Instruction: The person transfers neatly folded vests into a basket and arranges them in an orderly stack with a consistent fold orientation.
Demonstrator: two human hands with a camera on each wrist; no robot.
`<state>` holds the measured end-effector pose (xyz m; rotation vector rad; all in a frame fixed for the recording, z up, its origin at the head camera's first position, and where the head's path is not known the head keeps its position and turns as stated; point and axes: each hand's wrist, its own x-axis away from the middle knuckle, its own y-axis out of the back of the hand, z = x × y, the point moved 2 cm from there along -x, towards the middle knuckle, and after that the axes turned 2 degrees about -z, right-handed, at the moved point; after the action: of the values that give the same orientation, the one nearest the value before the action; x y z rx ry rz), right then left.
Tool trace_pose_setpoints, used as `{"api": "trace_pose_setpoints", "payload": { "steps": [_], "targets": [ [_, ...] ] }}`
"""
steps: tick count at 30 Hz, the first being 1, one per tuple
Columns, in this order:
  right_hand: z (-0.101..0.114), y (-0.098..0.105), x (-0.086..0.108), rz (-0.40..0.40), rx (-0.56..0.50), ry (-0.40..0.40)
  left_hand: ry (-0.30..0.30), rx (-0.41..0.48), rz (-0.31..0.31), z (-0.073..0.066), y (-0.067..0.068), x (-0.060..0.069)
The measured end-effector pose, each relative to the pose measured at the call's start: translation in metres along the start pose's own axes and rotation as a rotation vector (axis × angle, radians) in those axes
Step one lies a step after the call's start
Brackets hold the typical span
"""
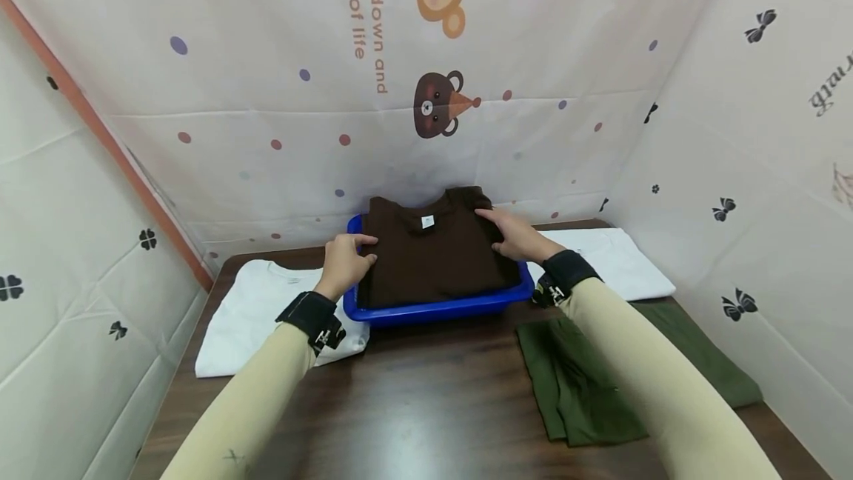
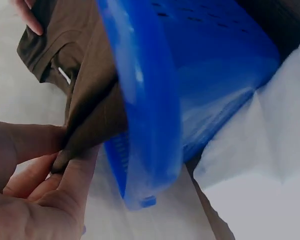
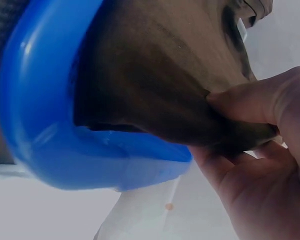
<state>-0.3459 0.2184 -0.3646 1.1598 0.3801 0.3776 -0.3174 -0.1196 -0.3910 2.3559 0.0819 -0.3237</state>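
Note:
A folded brown T-shirt (image 1: 433, 258) with a white neck label lies in a blue plastic basket (image 1: 433, 311) at the back of the table. At the shirt's left edge my left hand (image 1: 345, 264) pinches the cloth between thumb and fingers; the left wrist view shows the brown fabric (image 2: 97, 107) bunched in that grip, beside the basket's rim (image 2: 145, 100). My right hand (image 1: 523, 235) grips the opposite edge near the shoulder, its thumb on top and fingers beneath, as the right wrist view shows (image 3: 260, 145). The shirt's collar end stands above the basket's far rim.
A white folded shirt (image 1: 243, 317) lies left of the basket, partly under my left wrist. On the right are another white garment (image 1: 620, 265) and a dark green garment (image 1: 580, 384), partly behind my right forearm. Printed cloth walls (image 1: 300, 132) enclose the wooden table (image 1: 413, 406).

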Motion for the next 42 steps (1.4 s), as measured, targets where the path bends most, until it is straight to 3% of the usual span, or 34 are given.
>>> {"api": "trace_pose_setpoints", "payload": {
  "steps": [7, 16, 24, 32, 42],
  "targets": [
    [-0.002, -0.011, -0.011, 0.07, 0.034, -0.031, 0.064, -0.027, 0.069, 0.009, -0.006, -0.003],
    [-0.006, -0.016, -0.022, 0.145, -0.016, -0.099, 0.072, -0.074, 0.161, 0.008, -0.003, -0.015],
    [-0.009, -0.02, -0.025, 0.161, 0.015, -0.161, 0.069, -0.13, 0.239, 0.004, -0.007, -0.023],
    [-0.012, -0.025, -0.023, 0.267, -0.027, -0.232, 0.026, -0.201, 0.28, 0.002, -0.018, -0.026],
    [-0.007, -0.026, -0.027, 0.307, 0.013, -0.231, 0.025, -0.301, 0.34, -0.001, -0.026, -0.029]
  ]
}}
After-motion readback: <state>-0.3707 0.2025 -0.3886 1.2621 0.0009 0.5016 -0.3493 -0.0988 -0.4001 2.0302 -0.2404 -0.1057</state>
